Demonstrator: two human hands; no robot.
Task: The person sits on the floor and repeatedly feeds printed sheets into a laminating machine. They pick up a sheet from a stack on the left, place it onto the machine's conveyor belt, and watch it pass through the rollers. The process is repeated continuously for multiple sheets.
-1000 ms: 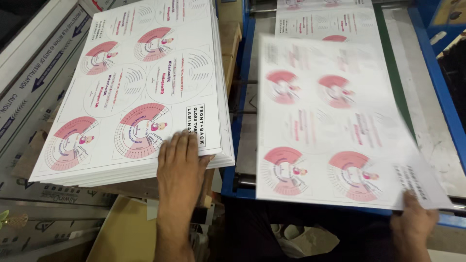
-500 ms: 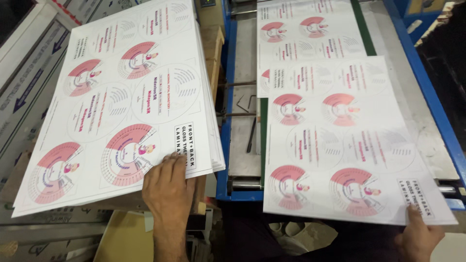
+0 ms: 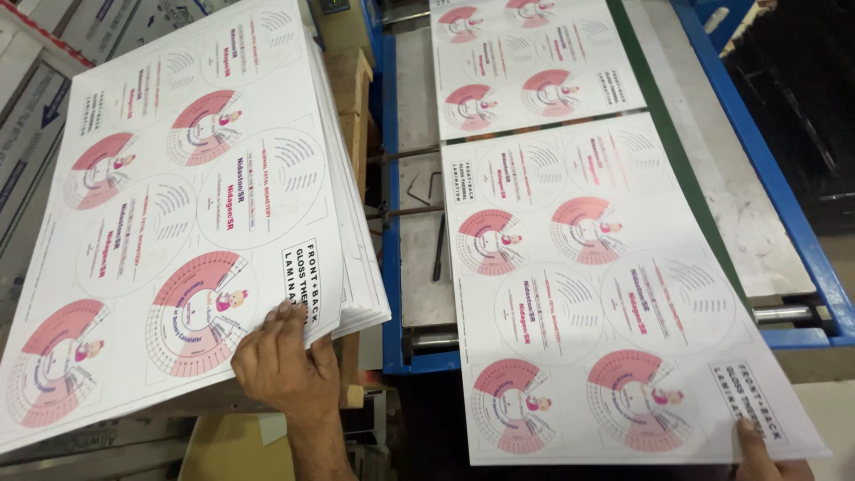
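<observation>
My left hand [image 3: 283,363] rests with fingers spread on the near edge of a thick stack of large white printed sheets [image 3: 178,205] carrying red and white dial graphics; the top sheets lift slightly under it. My right hand [image 3: 764,456] pinches the near right corner of a single matching sheet [image 3: 606,303] that lies on the bed of a blue-framed machine. Only the fingertips and part of that hand show at the frame's bottom edge. A second printed sheet [image 3: 530,62] lies farther along the bed, beyond the one I hold.
The machine's blue frame [image 3: 775,169] runs along the right, with a grey metal bed [image 3: 712,160] and a roller [image 3: 784,313] near the front. Wooden blocks [image 3: 352,89] stand between stack and machine. Cardboard cartons [image 3: 36,107] lie at the left, a brown box [image 3: 223,450] below.
The single sheet has slid toward me along the machine bed with my right hand on its corner. The stack's near edge has risen and tilted under my left hand.
</observation>
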